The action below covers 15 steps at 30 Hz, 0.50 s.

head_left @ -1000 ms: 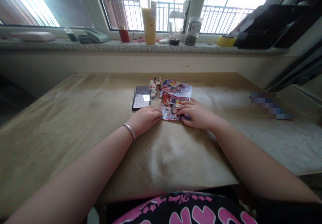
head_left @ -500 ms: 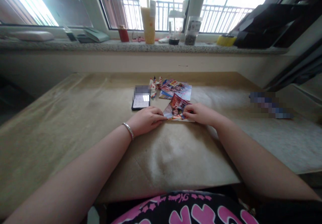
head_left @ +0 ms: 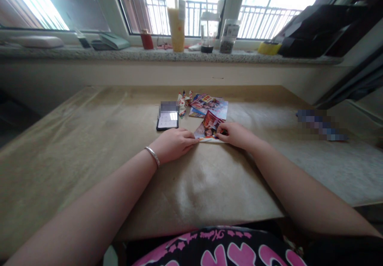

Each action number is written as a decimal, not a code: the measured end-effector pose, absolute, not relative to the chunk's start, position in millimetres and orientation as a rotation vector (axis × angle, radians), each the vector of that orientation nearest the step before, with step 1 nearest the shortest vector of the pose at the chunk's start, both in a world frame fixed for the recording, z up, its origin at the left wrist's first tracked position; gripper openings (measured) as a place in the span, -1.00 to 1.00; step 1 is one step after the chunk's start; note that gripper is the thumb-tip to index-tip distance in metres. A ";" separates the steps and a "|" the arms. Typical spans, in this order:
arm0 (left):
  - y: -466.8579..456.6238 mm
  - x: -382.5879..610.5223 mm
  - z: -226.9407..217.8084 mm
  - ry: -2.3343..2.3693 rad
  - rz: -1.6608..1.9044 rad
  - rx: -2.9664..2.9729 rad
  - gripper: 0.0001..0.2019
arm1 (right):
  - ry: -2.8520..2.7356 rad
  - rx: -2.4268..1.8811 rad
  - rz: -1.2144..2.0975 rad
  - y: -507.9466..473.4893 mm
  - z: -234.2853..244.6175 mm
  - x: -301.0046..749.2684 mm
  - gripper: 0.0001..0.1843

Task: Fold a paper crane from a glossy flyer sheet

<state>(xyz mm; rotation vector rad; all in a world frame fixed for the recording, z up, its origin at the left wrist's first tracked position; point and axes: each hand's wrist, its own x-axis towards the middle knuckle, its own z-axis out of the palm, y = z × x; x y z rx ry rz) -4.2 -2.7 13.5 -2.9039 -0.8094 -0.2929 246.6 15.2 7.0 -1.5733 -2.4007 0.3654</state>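
A printed sheet of paper [head_left: 209, 125] lies on the table between my hands, its near edge folded up into a pale strip. My left hand [head_left: 178, 140], with a silver bangle at the wrist, pinches the strip's left end. At the right end, the closed fingers of my right hand [head_left: 231, 133] press on the same paper. Behind it rests a stack of colourful printed sheets [head_left: 214, 107]. Beside that stack stands a small folded paper piece [head_left: 184, 101], white with red and blue. A phone [head_left: 168, 116] with its screen lit lies just beyond my left hand.
A cloth-covered table [head_left: 119, 118] spreads out before me. Far to the right lies a long bluish item [head_left: 323, 125], blurred over. Along the windowsill [head_left: 125, 54] stand a tall yellow cup [head_left: 177, 30], a red bottle [head_left: 147, 40], a clear container [head_left: 229, 36] and a black bag [head_left: 314, 30].
The paper's near edge now shows a flatter, more even pale strip. My right hand has shifted slightly left along it, and my left hand has moved slightly to the right.
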 end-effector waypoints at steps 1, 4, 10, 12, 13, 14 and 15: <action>-2.9 -3.8 12.9 -0.822 -0.292 -2.907 -0.71 | -2.394 -1.593 0.372 15.0 7.3 246.4 -0.83; -3.6 -3.2 12.1 -0.869 -0.320 -2.930 -0.73 | -2.386 -1.624 0.381 15.3 7.4 246.1 -0.83; -3.6 -3.2 14.6 -0.897 -0.347 -2.952 -0.74 | -2.398 -1.617 0.367 17.6 5.7 245.1 -0.85; -3.7 -2.8 14.9 -0.893 -0.340 -2.968 -0.74 | -2.408 -1.648 0.341 17.3 7.1 245.7 -0.86; -3.8 -2.3 14.6 -0.875 -0.341 -2.986 -0.73 | -2.414 -1.673 0.319 17.1 8.2 246.8 -0.87; -4.1 -1.6 14.1 -0.847 -0.348 -3.008 -0.73 | -2.421 -1.702 0.293 16.9 9.4 248.4 -0.87; -4.4 -0.8 13.3 -0.813 -0.359 -3.031 -0.72 | -2.429 -1.730 0.263 16.9 10.6 250.5 -0.87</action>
